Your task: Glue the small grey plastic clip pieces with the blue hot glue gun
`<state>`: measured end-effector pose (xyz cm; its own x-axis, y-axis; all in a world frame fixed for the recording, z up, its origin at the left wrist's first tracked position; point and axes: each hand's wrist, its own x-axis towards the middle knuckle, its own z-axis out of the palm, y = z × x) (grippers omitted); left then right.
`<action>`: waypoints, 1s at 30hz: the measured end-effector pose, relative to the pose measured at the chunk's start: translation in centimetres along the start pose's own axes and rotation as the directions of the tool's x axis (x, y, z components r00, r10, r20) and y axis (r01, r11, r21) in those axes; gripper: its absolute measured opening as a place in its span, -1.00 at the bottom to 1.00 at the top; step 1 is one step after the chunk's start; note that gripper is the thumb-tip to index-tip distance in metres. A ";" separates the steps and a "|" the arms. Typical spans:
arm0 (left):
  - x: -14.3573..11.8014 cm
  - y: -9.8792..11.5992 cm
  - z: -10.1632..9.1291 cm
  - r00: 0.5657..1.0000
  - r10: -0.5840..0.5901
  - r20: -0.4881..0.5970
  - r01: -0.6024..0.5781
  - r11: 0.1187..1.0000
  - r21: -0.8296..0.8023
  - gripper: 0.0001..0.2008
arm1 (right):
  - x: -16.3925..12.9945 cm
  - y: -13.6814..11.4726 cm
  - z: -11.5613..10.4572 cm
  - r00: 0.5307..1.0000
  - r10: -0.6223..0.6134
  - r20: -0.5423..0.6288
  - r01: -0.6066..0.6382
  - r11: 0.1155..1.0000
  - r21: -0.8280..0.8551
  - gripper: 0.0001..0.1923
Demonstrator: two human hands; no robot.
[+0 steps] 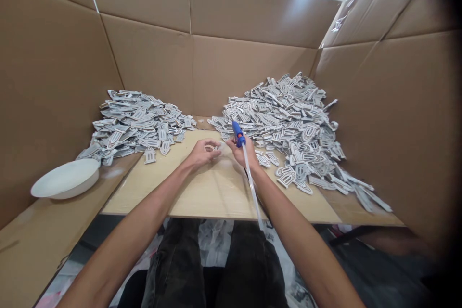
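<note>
My left hand (202,152) is closed around a small grey flat piece (213,147) just above the wooden board (202,192). My right hand (244,151) grips a blue glue gun (238,134) whose nozzle points toward that piece; a clear glue stick (251,185) trails back from the gun over my forearm. The two hands are close together at the board's middle. A large heap of grey cut-out pieces (292,120) lies right of my right hand, and a smaller heap (133,122) lies left of my left hand.
A white bowl (65,179) sits at the left on the cardboard surface. Tall cardboard walls (231,57) enclose the work area on three sides. Loose pieces trail along the right edge (361,192). My legs show below the board's near edge.
</note>
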<state>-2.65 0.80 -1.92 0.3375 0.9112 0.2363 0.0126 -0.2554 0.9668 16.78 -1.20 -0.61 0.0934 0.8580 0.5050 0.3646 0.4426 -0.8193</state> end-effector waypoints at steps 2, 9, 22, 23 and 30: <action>-0.2 0.0 0.1 1.000 -0.005 -0.014 0.005 0.999 -0.033 -0.46 | -0.1 -0.2 -0.2 0.999 -0.028 -0.030 0.027 0.999 -0.037 -0.72; 0.4 -0.3 -0.3 0.990 0.051 -0.129 -0.055 0.998 -0.022 -0.53 | -0.3 -0.4 -0.4 0.993 -0.116 -0.001 0.115 0.986 -0.119 -0.81; 0.4 0.6 -0.3 0.982 -0.178 -0.055 0.147 0.922 -0.359 -0.67 | -0.6 -0.8 -0.3 0.989 -0.146 0.020 0.148 0.984 -0.099 -0.82; 0.3 0.7 -0.1 0.983 -0.185 -0.012 0.168 0.915 -0.367 -0.68 | -0.6 -0.9 -0.2 0.988 -0.154 0.020 0.155 0.983 -0.102 -0.82; 0.5 0.6 0.1 0.982 -0.079 0.174 0.126 0.954 -0.273 -0.57 | -1.1 -1.8 -0.1 0.982 -0.185 -0.040 0.174 0.965 -0.196 -0.78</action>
<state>-2.35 1.03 -1.22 0.4941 0.8583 0.1383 -0.2029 -0.0408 0.9784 16.14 -3.00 0.28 0.0609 0.7502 0.6584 0.5493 0.5256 -0.6497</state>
